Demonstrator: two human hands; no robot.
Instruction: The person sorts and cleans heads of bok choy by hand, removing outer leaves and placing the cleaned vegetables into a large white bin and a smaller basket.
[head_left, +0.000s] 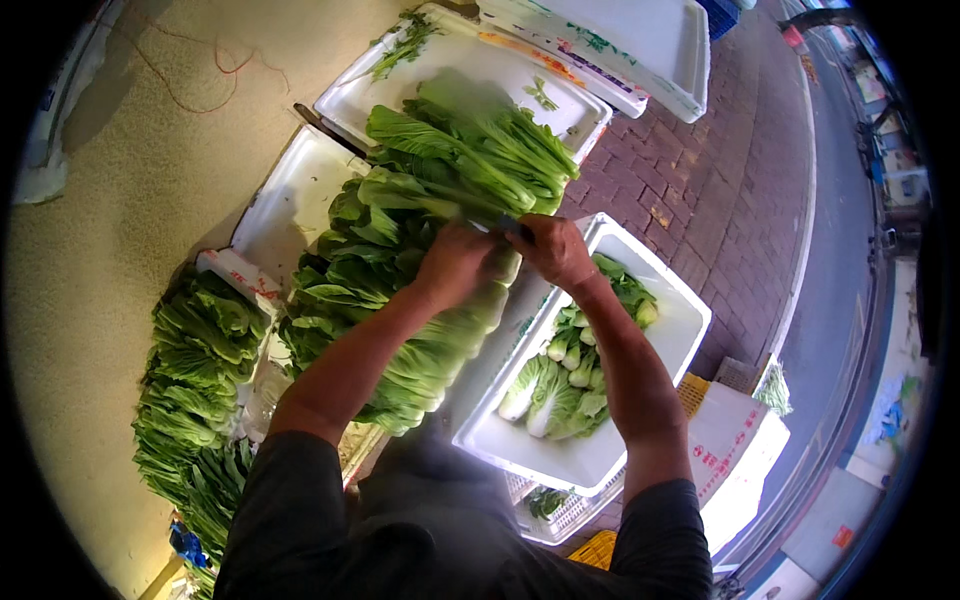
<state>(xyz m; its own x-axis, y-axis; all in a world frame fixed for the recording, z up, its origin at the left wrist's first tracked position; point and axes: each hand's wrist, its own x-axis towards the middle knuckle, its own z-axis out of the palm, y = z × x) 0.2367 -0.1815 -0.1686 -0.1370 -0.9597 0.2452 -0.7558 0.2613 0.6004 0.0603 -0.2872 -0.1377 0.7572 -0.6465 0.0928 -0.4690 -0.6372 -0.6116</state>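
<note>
My right hand (553, 244) grips the dark handle of a small knife (516, 226). Its blade points left toward my other hand and is mostly blurred. Close beside it, my left hand (459, 259) is curled at the stem end of a head of leafy greens (405, 193), its fingers largely hidden. Beneath both hands lies a long stack of leafy greens (420, 337), pale stems lined up on the right. Beyond the hands, more greens (465, 142) rest with stems toward the lower right in a white foam tray (349, 94).
To the right, a white foam box (679, 334) contains bok choy (574, 360) and napa-type cabbages (551, 405). More greens (199, 352) line the left, near a wall (90, 300). Foam lids (667, 45) stand at the back. A carton (727, 435) sits on brick paving (675, 180) beside a road.
</note>
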